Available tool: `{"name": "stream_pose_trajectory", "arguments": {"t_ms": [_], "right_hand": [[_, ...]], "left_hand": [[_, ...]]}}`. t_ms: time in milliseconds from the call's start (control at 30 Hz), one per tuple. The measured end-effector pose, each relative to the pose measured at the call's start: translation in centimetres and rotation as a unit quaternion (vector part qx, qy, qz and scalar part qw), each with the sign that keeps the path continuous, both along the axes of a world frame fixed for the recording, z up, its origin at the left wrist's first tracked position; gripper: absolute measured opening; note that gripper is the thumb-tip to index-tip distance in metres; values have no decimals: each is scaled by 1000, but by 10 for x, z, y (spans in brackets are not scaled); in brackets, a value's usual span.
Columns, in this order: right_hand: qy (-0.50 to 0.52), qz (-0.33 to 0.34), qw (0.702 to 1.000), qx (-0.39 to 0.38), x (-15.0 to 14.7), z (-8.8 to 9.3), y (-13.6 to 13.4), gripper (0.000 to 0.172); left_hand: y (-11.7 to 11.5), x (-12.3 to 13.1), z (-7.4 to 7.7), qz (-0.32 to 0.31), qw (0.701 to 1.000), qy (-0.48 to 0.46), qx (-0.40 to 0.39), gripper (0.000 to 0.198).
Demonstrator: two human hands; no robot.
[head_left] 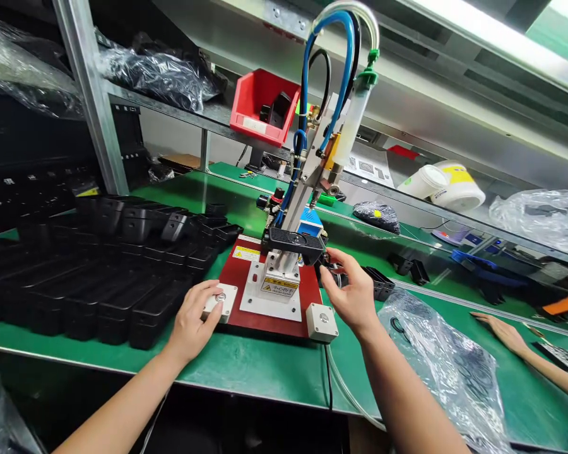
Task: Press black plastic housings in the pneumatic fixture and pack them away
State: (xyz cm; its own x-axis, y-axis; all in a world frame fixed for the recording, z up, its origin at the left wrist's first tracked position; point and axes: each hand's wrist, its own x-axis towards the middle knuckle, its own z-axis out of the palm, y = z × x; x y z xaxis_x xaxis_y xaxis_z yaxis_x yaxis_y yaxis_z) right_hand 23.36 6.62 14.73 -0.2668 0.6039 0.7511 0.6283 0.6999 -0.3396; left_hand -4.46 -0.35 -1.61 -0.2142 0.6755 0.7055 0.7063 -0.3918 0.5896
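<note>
A dispensing machine on a red base [239,277] stands on the green bench. Its syringe [355,116] with blue hoses rises above a black plastic part [291,243] seated on the white fixture [277,284]. My left hand [194,318] rests on the left white button box [220,301], thumb on its metal button. My right hand [348,290] is just right of the fixture. Its fingers are pinched on a small black piece [332,268] beside the seated part. The right button box [322,320] lies untouched below that hand.
Rows of black plastic housings [99,277] fill the bench to the left. A clear plastic bag [445,366] lies to the right. Another person's hand [502,331] rests flat at the far right. A red bin [260,107] and white tubs [442,183] stand on the shelf.
</note>
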Motion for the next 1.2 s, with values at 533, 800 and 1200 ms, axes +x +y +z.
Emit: {"name": "stream_pose_trajectory", "arguments": {"t_ms": [533,800,1200], "right_hand": [[-146,-42,987,46,-54,18,30,27],[-242,-66,968,17,-61,14,30,43],[-70,-93,979,169,-25,-42,1,39]], "left_hand": [[0,-2,-1,-12,1000,2,15,23],[2,-3,-2,-6,1000,15,20,23],[0,-1,0,15,991,102,86,22]]}}
